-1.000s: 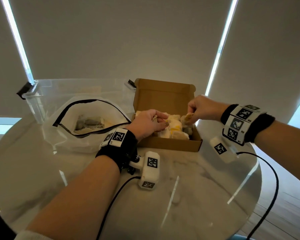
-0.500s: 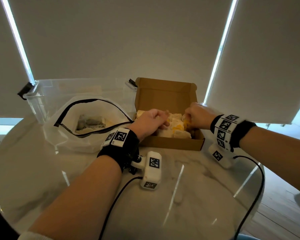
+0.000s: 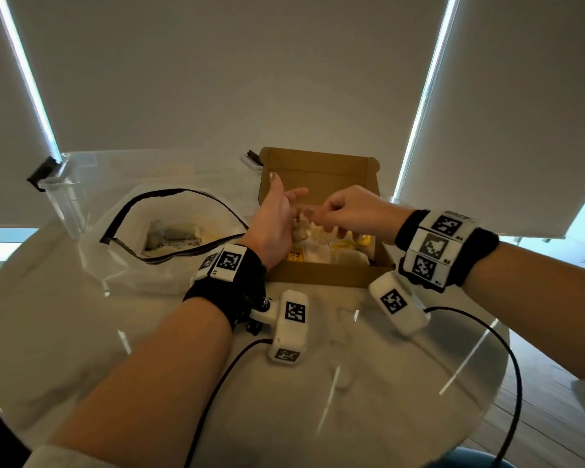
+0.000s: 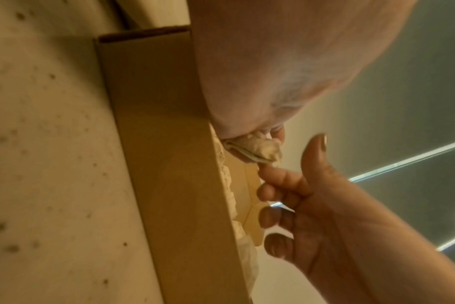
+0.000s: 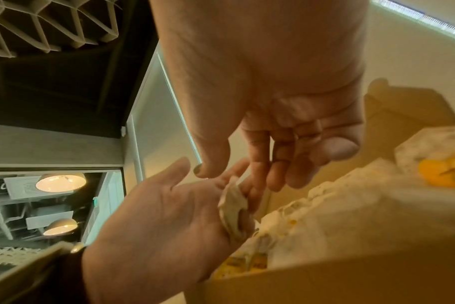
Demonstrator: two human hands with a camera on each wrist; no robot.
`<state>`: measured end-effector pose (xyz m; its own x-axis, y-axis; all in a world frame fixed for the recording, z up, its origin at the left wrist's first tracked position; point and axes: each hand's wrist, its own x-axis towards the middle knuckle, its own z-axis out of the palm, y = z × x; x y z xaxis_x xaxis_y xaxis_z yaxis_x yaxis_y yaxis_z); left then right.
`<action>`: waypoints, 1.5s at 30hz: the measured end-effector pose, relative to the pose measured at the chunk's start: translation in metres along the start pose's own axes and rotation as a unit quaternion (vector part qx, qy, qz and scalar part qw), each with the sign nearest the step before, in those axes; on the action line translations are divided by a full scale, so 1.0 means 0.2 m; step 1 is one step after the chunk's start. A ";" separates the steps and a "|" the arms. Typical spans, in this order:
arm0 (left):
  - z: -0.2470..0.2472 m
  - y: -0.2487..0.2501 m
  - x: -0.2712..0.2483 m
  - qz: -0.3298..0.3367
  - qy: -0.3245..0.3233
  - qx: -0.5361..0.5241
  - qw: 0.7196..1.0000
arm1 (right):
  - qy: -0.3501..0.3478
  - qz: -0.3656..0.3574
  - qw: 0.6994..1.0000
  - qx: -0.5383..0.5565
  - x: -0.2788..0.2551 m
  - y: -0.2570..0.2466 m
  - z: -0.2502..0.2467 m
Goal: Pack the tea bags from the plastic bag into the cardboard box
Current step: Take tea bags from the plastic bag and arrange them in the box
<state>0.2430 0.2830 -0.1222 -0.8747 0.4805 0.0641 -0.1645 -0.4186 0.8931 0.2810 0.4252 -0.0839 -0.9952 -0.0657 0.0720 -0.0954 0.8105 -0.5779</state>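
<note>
The open cardboard box (image 3: 325,275) sits at the back middle of the table with several tea bags (image 3: 321,253) inside. My left hand (image 3: 277,217) is raised over its left side, palm turned right and fingers spread straight. One crumpled tea bag (image 5: 231,211) lies against its lower fingers. My right hand (image 3: 345,211) hovers over the box with loosely bent fingers. Its index fingertip (image 4: 262,167) touches that tea bag (image 4: 260,149), and the thumb stands apart from it. The plastic bag (image 3: 169,271) gapes open on the left with a few tea bags (image 3: 171,236) inside.
A clear plastic bin (image 3: 81,184) stands behind the plastic bag. The box's lid (image 3: 314,170) stands upright at the back. The round marble table (image 3: 115,332) ends close on the right, and black cables (image 3: 507,349) trail from both wrists across it.
Both hands have lifted out of the box. The left hand has turned palm-sideways and spread its fingers, and a tea bag now lies against them under the right fingertips.
</note>
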 end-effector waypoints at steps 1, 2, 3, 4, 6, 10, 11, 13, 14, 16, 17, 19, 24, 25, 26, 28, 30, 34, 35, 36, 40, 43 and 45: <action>0.00 0.00 0.00 0.008 -0.008 0.013 1.000 | -0.004 -0.002 1.000 0.010 0.00 -0.01 0.02; 0.01 0.00 0.00 0.015 -0.014 0.022 1.000 | -0.001 -0.005 1.000 0.026 0.01 -0.01 0.03; 0.01 0.00 0.00 0.017 -0.016 0.023 0.999 | 0.002 -0.004 0.999 0.052 0.01 -0.01 0.03; 0.01 0.00 0.01 0.014 -0.012 0.020 1.000 | 0.007 -0.003 0.997 0.083 0.00 -0.01 0.03; 0.00 -0.01 0.01 0.013 0.012 0.033 0.999 | 0.026 0.006 0.991 0.134 0.00 0.00 0.01; -0.03 -0.03 0.02 0.029 0.043 0.171 0.984 | 0.041 0.024 0.982 0.186 -0.01 0.03 -0.05; -0.03 -0.03 0.02 0.028 0.044 0.191 0.980 | 0.038 0.027 0.980 0.191 -0.02 0.04 -0.06; -0.02 -0.03 0.01 0.031 0.036 0.198 0.979 | 0.031 0.033 0.979 0.199 -0.03 0.05 -0.07; -0.02 -0.03 0.00 0.038 0.029 0.193 0.980 | 0.024 0.033 0.978 0.204 -0.03 0.06 -0.08; -0.02 -0.03 -0.01 0.056 0.020 0.195 0.979 | 0.007 0.030 0.977 0.211 -0.04 0.06 -0.08; -0.03 -0.03 -0.01 0.063 0.017 0.206 0.976 | 0.001 0.028 0.978 0.209 -0.05 0.06 -0.08; -0.02 -0.03 -0.02 0.076 0.010 0.243 0.967 | -0.001 0.032 0.981 0.192 -0.06 0.05 -0.07; 0.00 -0.02 -0.03 0.092 0.004 0.279 0.956 | 0.017 0.047 0.982 0.183 -0.06 0.05 -0.08; 0.00 -0.02 -0.03 0.094 0.004 0.279 0.956 | 0.024 0.054 0.980 0.191 -0.06 0.05 -0.09; 0.00 -0.02 -0.03 0.094 0.005 0.276 0.957 | 0.030 0.063 0.977 0.199 -0.06 0.06 -0.09; 0.00 -0.02 -0.03 0.093 0.007 0.267 0.959 | 0.033 0.080 0.972 0.217 -0.06 0.06 -0.09; 0.00 -0.03 -0.03 0.095 0.007 0.253 0.963 | 0.024 0.099 0.965 0.240 -0.06 0.06 -0.08; -0.01 -0.03 -0.02 0.123 0.032 0.235 0.964 | 0.000 0.144 0.948 0.284 -0.05 0.05 -0.07; -0.01 -0.03 -0.02 0.131 0.035 0.241 0.961 | -0.001 0.147 0.947 0.285 -0.05 0.05 -0.07; -0.01 -0.02 -0.02 0.135 0.033 0.250 0.958 | 0.001 0.144 0.948 0.285 -0.05 0.05 -0.07; -0.01 -0.02 -0.02 0.116 0.022 0.272 0.955 | 0.005 0.122 0.956 0.266 -0.05 0.05 -0.08; 0.00 -0.02 -0.02 0.121 0.026 0.266 0.956 | -0.010 0.108 0.962 0.250 -0.06 0.05 -0.09; 0.00 -0.02 -0.03 0.126 0.019 0.273 0.954 | -0.045 0.064 0.976 0.203 -0.07 0.05 -0.10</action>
<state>0.2486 0.2822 -0.1252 -0.8726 0.3852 0.3004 0.3056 -0.0493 0.9509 0.2944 0.4455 -0.0738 -0.9955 -0.0457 -0.0831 0.0473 0.5200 -0.8528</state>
